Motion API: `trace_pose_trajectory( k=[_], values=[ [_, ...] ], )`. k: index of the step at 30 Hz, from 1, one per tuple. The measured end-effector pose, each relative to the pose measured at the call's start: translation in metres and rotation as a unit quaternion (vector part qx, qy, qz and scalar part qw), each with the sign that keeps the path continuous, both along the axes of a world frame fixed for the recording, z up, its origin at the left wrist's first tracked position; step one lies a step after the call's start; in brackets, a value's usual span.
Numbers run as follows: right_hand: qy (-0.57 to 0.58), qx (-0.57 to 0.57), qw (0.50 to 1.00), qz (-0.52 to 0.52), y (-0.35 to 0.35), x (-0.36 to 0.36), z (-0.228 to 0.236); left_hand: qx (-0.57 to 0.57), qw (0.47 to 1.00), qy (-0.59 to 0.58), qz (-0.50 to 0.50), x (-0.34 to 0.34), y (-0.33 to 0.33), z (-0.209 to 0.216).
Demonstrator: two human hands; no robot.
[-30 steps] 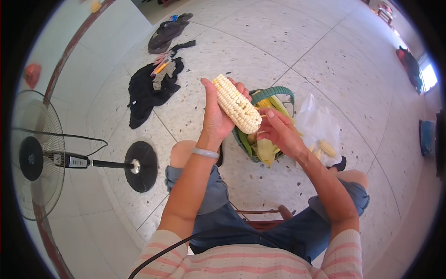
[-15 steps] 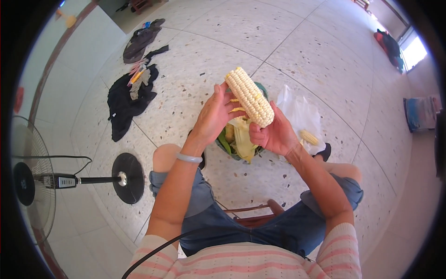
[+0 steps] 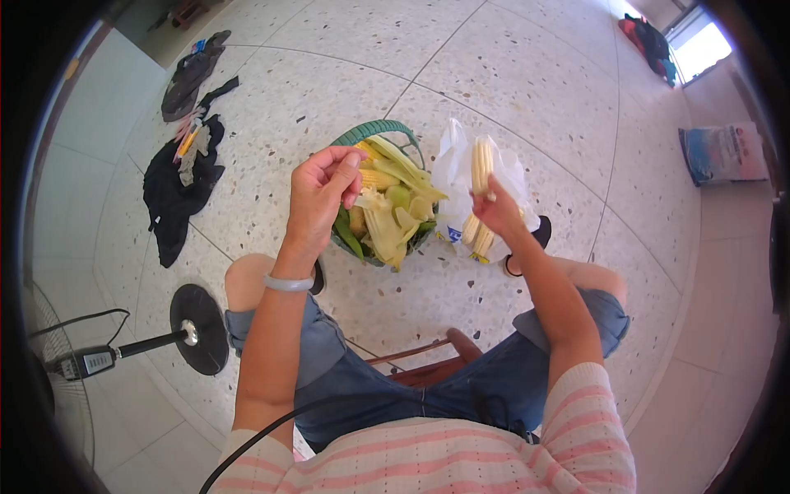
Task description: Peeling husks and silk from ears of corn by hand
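Note:
A peeled ear of pale corn [image 3: 482, 163] stands nearly upright in my right hand [image 3: 500, 210], whose fingers close round its lower end over a white plastic bag [image 3: 451, 165]. Other peeled corn ears [image 3: 477, 234] lie at the near part of that bag. My left hand [image 3: 317, 198] is raised beside the green basket [image 3: 385, 127], thumb and index finger pinched together. Whether something small sits in that pinch cannot be made out. Corn husks [image 3: 385, 229] and yellow corn [image 3: 377, 179] fill the basket.
Dark clothes [image 3: 183, 193] lie on the speckled floor at the left. A standing fan's round base [image 3: 200, 329] is near my left knee. At the right wall rests a blue and white sack [image 3: 724, 154]. A black cable [image 3: 276, 432] crosses my lap.
The corn ear, earlier between both hands, is now in my right hand alone, lowered to the right over the bag. My left hand has let go of it and moved left.

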State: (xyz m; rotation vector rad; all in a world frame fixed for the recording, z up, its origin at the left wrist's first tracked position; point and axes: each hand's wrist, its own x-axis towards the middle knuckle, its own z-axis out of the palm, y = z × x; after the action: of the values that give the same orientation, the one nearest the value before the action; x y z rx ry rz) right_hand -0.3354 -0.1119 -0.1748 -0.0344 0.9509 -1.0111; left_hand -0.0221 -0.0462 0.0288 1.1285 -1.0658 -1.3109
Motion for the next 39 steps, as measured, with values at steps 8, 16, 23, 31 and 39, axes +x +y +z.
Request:
trace_pose_trajectory(
  k=[8,16,23,31,39],
  values=[
    [0.205,0.068,0.976,-0.011,0.013,-0.036,-0.126,-0.002,0.999,-0.028,0.042,-0.004,-0.011,-0.004],
    [0.366,-0.097,0.908,0.178,0.011,0.059,-0.029,-0.019,0.997,-0.004,0.07,0.019,-0.003,0.0],
    [0.37,-0.454,0.712,0.387,0.055,0.182,-0.001,-0.033,0.996,0.024,0.079,0.027,0.004,0.006],
    [0.558,-0.325,0.552,0.528,0.042,0.237,-0.049,-0.034,0.993,0.032,0.109,0.051,0.016,0.017],
    [0.545,-0.192,0.736,0.354,0.053,0.249,-0.072,-0.027,0.989,0.041,0.137,0.062,0.014,0.012]
  ],
)
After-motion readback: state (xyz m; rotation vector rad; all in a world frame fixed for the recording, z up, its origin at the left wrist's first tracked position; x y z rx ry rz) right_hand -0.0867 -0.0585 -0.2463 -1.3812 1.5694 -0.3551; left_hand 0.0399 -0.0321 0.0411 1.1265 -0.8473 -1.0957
